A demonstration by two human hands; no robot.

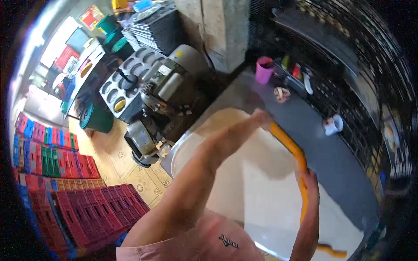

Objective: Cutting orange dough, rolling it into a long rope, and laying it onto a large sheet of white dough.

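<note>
A long, smooth orange rope-like strip (291,143), perhaps dough, stretches between my hands over a worktop. My left hand (261,118) reaches far across and is closed on its upper end. Lower and to the right, my right hand (308,177) wraps round the same strip, which bends between the hands. The strip runs on beneath my right forearm, and an orange end (332,250) shows near the lower edge. Below lies a broad cream-white sheet or surface (270,200) with a rounded outline; I cannot tell which it is.
Along the worktop's back stand a pink cup (264,70), a white mug (333,125) and a small pinkish bundle (281,94). A machine (163,95) and round-cavity baking trays (119,89) are at the left. Stacked crates (93,213) fill the lower left.
</note>
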